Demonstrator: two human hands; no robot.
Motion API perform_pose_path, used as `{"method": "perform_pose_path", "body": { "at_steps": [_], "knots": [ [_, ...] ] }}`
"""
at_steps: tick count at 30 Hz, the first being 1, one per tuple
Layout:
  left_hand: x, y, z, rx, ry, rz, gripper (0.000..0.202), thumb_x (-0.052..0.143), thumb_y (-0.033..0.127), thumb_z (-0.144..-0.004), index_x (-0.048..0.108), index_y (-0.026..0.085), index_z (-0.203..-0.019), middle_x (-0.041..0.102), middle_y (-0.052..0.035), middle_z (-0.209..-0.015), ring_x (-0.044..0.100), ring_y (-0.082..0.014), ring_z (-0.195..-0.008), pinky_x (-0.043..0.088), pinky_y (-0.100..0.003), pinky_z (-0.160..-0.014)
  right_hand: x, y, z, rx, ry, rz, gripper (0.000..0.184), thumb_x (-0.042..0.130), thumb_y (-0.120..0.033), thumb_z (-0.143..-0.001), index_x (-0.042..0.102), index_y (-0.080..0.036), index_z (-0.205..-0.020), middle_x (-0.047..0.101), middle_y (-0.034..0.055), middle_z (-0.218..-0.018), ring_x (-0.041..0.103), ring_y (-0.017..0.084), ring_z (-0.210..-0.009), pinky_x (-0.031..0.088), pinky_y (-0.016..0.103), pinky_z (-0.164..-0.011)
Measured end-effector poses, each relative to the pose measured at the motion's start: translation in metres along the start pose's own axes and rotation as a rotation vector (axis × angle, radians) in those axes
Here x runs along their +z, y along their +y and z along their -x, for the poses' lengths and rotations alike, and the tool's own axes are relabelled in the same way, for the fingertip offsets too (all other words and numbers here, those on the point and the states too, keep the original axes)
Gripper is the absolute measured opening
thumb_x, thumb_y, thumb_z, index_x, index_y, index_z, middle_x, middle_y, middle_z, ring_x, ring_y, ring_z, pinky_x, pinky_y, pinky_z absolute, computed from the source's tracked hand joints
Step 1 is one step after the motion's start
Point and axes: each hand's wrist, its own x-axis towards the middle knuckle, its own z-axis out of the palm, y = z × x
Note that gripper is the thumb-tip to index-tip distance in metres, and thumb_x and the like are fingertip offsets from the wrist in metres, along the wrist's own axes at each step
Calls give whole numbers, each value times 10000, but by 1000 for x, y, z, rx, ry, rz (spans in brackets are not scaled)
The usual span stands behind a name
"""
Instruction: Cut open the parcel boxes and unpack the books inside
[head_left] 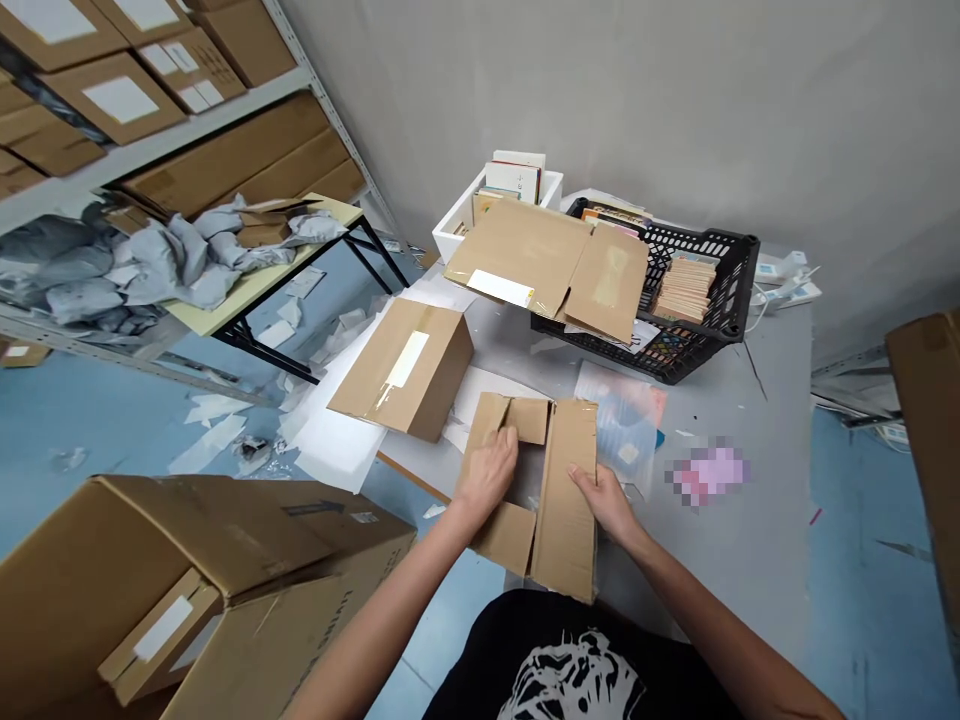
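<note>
An opened cardboard box lies at the near edge of the table in front of me, its flaps folded outward. My left hand is closed on the box's left flap, near the inner corner. On the opposite side, my right hand grips the wide right flap, thumb on top and fingers hidden beneath. Part of the box's inside shows between the flaps. Just beyond my left hand sits a closed carton with a white label. To the right of the box lies a clear plastic sleeve.
A black crate with books and a stack of cards stands at the back, a flattened cardboard piece across it. Behind is a white bin. A large open carton stands lower left. Grey parcels cover a side table.
</note>
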Motion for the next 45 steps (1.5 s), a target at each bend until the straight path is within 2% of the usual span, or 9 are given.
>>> {"method": "perform_pose_path", "body": {
  "at_steps": [4, 7, 10, 22, 26, 30, 35, 40, 45],
  "knots": [
    [-6, 6, -33, -260, 95, -11, 519, 358, 19, -814, 443, 128, -1315, 549, -210, -1218, 539, -297, -1091, 471, -428, -848, -3, 14, 9, -6, 41, -2, 568, 513, -695, -714, 680, -192, -919, 723, 127, -1024, 661, 307, -982, 516, 420, -859],
    [-4, 7, -51, -311, -14, 135, 648, 383, 85, -830, 268, 193, -1458, 333, -220, -1469, 435, -374, -1258, 448, -528, -910, -4, 29, 12, -5, 84, 34, 589, 490, -703, -721, 687, -177, -897, 724, 147, -1008, 658, 315, -990, 506, 440, -880],
    [-3, 9, -63, -317, -148, 217, 616, 363, 135, -865, 262, 211, -1468, 252, -211, -1518, 448, -386, -1260, 469, -527, -890, -3, 41, 15, 29, 87, 79, 574, 506, -703, -704, 686, -173, -830, 732, 163, -940, 665, 333, -964, 508, 460, -869],
    [-20, -27, -75, -166, -204, 291, 411, 396, 149, -878, 538, 211, -1258, 515, -138, -1362, 607, -251, -1098, 453, -359, -911, -11, 63, 18, 133, 21, -327, 575, 657, -671, -647, 689, -158, -903, 734, 134, -963, 684, 284, -891, 522, 448, -839],
    [-26, -55, -78, -242, -139, 466, 380, 296, 299, -948, 641, 169, -1036, 690, -104, -1059, 644, -233, -963, 461, -297, -804, -34, 69, 17, 208, 31, -438, 559, 703, -643, -619, 680, -165, -907, 738, 127, -942, 689, 288, -875, 531, 440, -821],
    [-25, -63, -77, -313, -72, 418, 397, 283, 379, -955, 619, 172, -915, 699, -105, -861, 653, -260, -870, 433, -299, -732, -48, 70, 18, 228, -2, -409, 554, 715, -620, -615, 644, -178, -941, 733, 122, -953, 682, 292, -907, 540, 439, -800],
    [-6, -76, -80, -438, -32, 387, 432, 215, 431, -964, 559, 182, -1038, 689, -134, -954, 641, -298, -941, 427, -329, -738, -33, 82, 6, 238, 66, -245, 569, 603, -577, -721, 479, -197, -1126, 698, 130, -1014, 682, 274, -860, 559, 452, -722],
    [41, -80, -80, -502, -119, 425, 469, 147, 383, -978, 545, 152, -1071, 683, -160, -1025, 641, -280, -974, 437, -324, -752, -13, 88, -8, -53, 367, 412, 645, 477, -310, -808, 288, -100, -1388, 414, 236, -1385, 418, 325, -1292, 405, 532, -1003],
    [72, -51, -76, -441, -135, 461, 396, 185, 330, -982, 531, 182, -1105, 686, -100, -1027, 647, -216, -931, 442, -274, -711, -11, 47, -16, -268, 245, 936, 569, 320, -70, -817, 376, -71, -1384, 411, 205, -1402, 345, 276, -1337, 361, 466, -1058]
  ]
}}
